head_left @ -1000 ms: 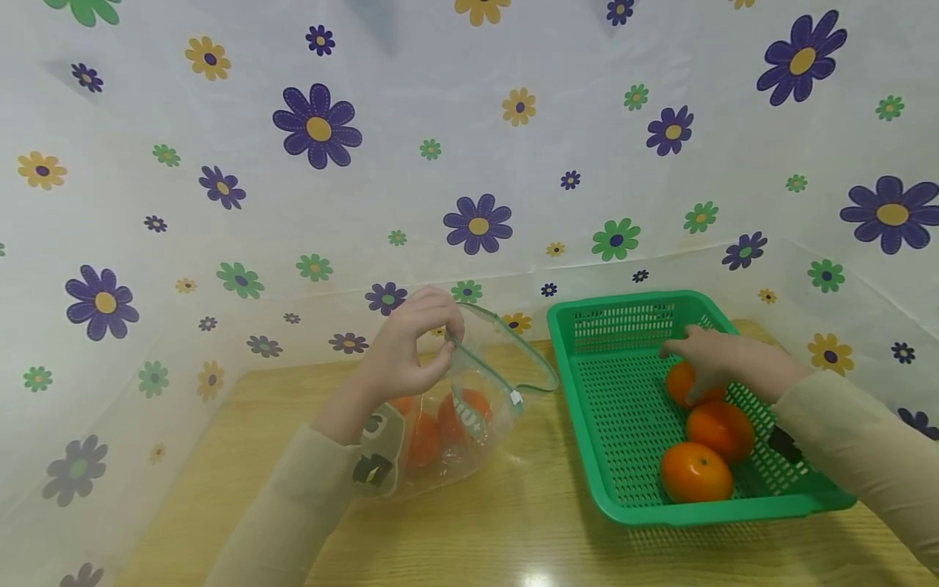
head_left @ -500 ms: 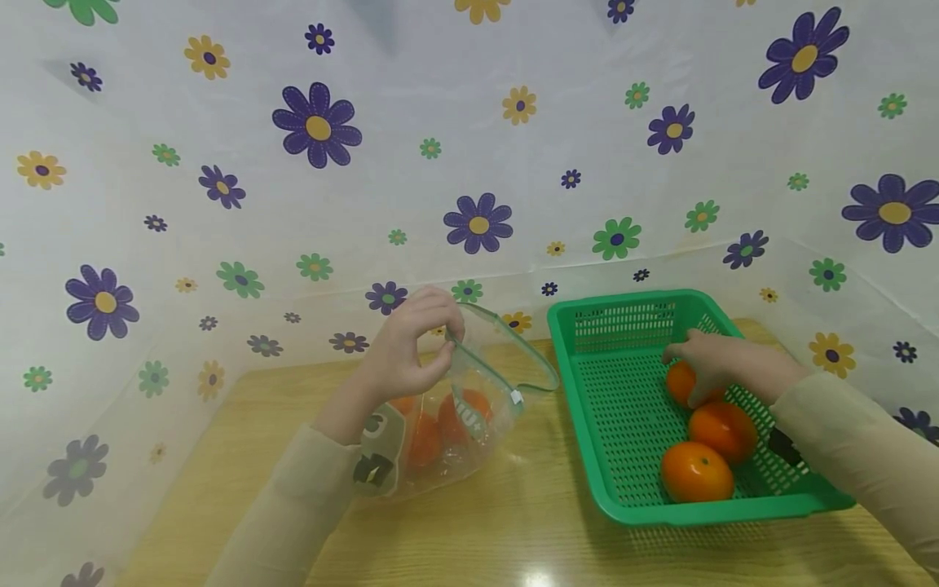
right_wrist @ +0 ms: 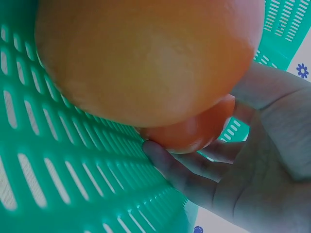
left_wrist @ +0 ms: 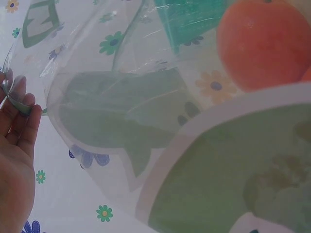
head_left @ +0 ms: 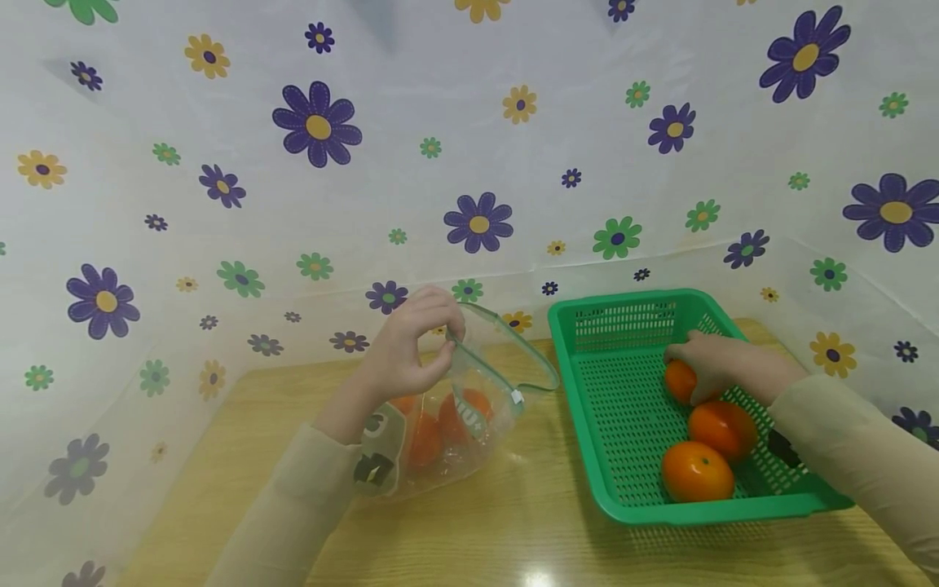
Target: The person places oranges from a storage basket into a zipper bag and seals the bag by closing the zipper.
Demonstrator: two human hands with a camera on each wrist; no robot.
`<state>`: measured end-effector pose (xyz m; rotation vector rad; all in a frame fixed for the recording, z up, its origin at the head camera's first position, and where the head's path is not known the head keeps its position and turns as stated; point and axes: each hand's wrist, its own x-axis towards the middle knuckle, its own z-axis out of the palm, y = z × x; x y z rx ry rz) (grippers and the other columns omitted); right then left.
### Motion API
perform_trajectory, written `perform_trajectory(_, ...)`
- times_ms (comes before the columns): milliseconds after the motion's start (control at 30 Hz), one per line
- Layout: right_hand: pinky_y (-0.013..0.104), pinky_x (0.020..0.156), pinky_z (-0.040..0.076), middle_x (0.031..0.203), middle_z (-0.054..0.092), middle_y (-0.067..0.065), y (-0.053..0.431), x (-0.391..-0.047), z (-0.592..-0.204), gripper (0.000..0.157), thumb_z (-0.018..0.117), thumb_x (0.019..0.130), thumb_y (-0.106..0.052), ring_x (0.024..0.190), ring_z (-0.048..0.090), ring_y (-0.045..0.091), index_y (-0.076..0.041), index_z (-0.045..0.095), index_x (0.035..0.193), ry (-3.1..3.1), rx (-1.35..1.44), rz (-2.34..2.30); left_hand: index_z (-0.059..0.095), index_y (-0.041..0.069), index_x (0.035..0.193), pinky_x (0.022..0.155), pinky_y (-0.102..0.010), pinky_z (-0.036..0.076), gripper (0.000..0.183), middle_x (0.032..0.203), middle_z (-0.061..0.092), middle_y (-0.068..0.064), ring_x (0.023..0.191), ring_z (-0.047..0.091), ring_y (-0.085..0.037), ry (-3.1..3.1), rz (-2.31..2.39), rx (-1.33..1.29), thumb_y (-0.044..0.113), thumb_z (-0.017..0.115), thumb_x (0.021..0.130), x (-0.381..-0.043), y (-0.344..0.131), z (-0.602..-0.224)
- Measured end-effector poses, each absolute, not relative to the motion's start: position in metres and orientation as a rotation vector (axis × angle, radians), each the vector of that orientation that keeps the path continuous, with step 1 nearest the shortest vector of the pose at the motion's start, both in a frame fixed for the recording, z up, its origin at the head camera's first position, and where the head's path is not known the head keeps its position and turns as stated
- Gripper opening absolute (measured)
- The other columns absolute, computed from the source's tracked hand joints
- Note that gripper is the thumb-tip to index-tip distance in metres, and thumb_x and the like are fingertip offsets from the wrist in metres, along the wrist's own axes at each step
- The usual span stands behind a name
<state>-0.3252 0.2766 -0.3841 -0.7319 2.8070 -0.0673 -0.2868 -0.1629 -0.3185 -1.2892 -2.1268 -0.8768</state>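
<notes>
Pinching the rim of a clear zip bag [head_left: 451, 469]: left hand [head_left: 411, 346], thumb against fingertips, holding the mouth up. Bag sits on the wood table [head_left: 242, 456], left of the green basket [head_left: 719, 514]; at least three orange fruits [head_left: 424, 440] inside, seen through printed film. White slider [head_left: 517, 397] is on the green zip strip, at the bag side facing the basket.

Right hand [head_left: 710, 360] is down in the basket by its right wall, fingers and thumb curled round the far fruit [head_left: 679, 383]. Fruit is in the basket's far right part, near the mesh. Right wrist view shows fingertips wrapped under it, another fruit bulking large in front.

Two more in the basket: middle fruit [head_left: 723, 430] by the right wall, near fruit [head_left: 697, 471] by the near edge. Basket's far end is close to the table's far right corner. White flower-print curtain [head_left: 411, 187] stands behind the table's far edge.
</notes>
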Motion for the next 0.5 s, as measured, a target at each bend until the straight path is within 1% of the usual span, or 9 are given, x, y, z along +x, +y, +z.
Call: perform_trajectory(500, 0.05, 0.077, 0.058, 0.109, 0.061, 0.028, 0.2774, -0.3273, -0.3861, 0.062, 0.091, 0.07, -0.013, 0.086, 0.06, 0.033, -0.003, 0.066, 0.126, 2.809, -0.73, -0.043, 0.063, 0.009, 0.084, 0.094, -0.039, 0.047, 0.005, 0.084, 0.065, -0.002, 0.094, 0.056, -0.021, -2.119, -0.876, -1.299, 0.006, 0.059, 0.082, -0.2882, -0.1617, -0.3193)
